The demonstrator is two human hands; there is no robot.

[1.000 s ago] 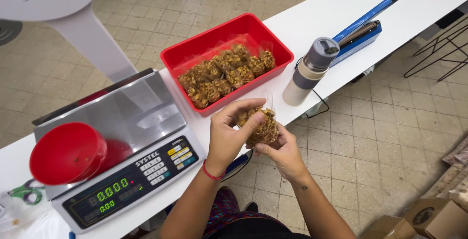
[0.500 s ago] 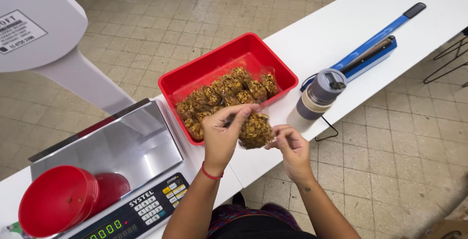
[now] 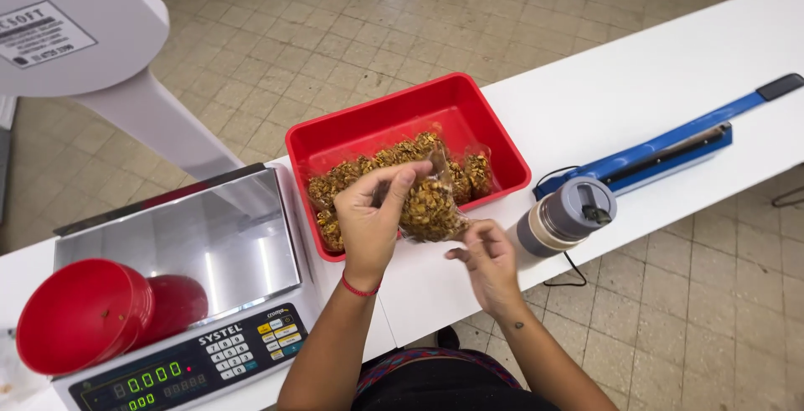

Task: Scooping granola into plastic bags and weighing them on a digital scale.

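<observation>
My right hand (image 3: 486, 262) hangs with loose, parted fingers just under the clear bag of granola (image 3: 429, 207). My left hand's (image 3: 371, 214) grip is clamped on the bag's top, holding it above the near edge of the red tray (image 3: 394, 113). Right of the tray stands a grey cup (image 3: 566, 217); left, the scale (image 3: 180, 239).

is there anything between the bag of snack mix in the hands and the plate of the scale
Nothing visible does. The left hand holds the clear bag of snack mix just right of the scale's steel plate. The plate's near side is bare; a red bowl sits on its far left corner.
</observation>
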